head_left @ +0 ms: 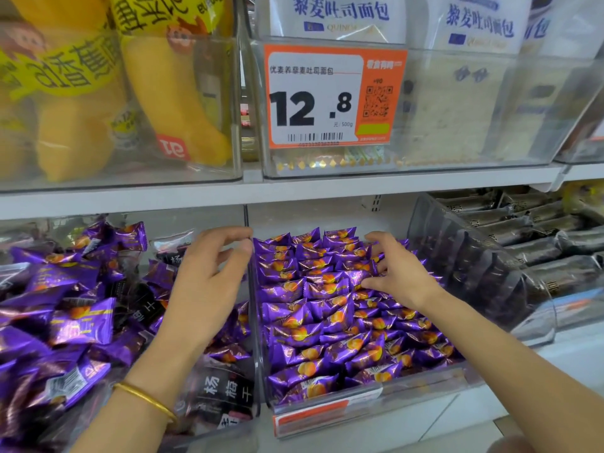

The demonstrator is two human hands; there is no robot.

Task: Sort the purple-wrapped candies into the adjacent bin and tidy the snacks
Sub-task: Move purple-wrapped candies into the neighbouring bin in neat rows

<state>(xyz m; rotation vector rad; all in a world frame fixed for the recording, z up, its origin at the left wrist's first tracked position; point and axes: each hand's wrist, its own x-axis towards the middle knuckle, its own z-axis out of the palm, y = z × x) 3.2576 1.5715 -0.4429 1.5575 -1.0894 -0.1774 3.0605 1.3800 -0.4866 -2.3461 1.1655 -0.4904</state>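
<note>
2 bare hands work over 2 clear bins on the lower shelf. The left hand (pixel 209 273) hovers at the divider between them, fingers curled loosely around nothing, with 1 gold bangle (pixel 147 400) on its wrist. The right hand (pixel 397 271) lies spread on the purple-wrapped candies (pixel 327 308) in the right bin (pixel 366 398), fingers splayed and fingertips touching the wrappers near the back rows; whether it grips any single piece I cannot tell. That bin is packed with far more candies than I can count, dozens at least, laid in roughly 4 columns running front to back. Each is a small shiny purple pillow pack with crimped ends and an orange fruit printed on it; most lie with the long axis across the bin, left to right, overlapping like shingles. The left bin (pixel 228 433) is a jumble: bigger purple packs (pixel 78 322) pointing every which way, mixed with dark pouches (pixel 225 392) bearing white characters. To the right, a third bin holds rows of dark wrapped bars (pixel 539 246). On the shelf above, 1 orange-framed price tag (pixel 330 96) reads 12.8, beside yellow banana-shaped packs (pixel 176 103) on the left and white bread bags (pixel 340 14) behind it.
</note>
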